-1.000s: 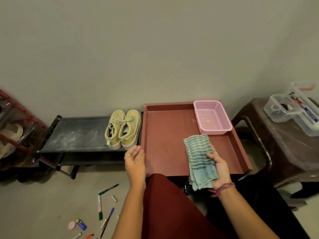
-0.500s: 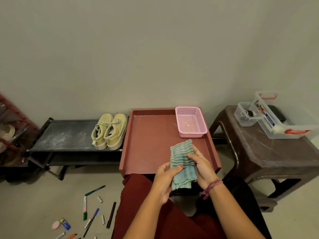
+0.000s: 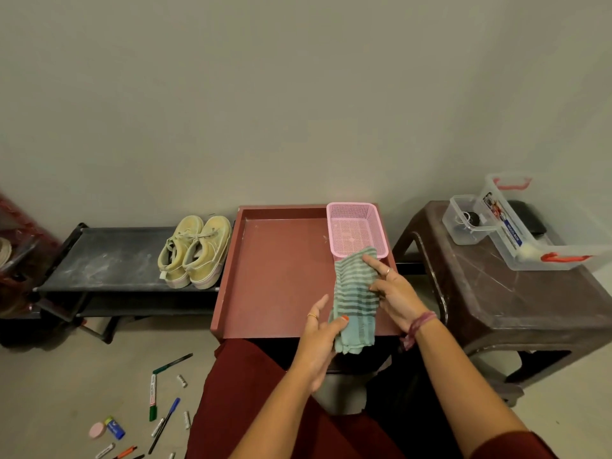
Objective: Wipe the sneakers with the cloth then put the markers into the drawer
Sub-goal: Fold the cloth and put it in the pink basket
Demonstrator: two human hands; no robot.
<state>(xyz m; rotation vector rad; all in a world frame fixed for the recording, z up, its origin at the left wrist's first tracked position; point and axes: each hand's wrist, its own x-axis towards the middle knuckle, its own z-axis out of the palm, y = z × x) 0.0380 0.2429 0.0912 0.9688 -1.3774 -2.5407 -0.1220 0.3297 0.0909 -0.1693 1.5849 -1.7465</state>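
1. The red drawer [image 3: 275, 283] sits at centre, with no markers inside.
2. The sneakers [image 3: 195, 251] wait at nine o'clock on the black rack [image 3: 109, 256]; wiping appears not yet begun.
3. The cloth [image 3: 356, 299] hangs over the drawer's front rim, pinched by the left hand [image 3: 323, 336] and by the right hand [image 3: 395, 293], forefinger extended.
4. The markers [image 3: 153, 395] lie scattered on the floor at seven o'clock.
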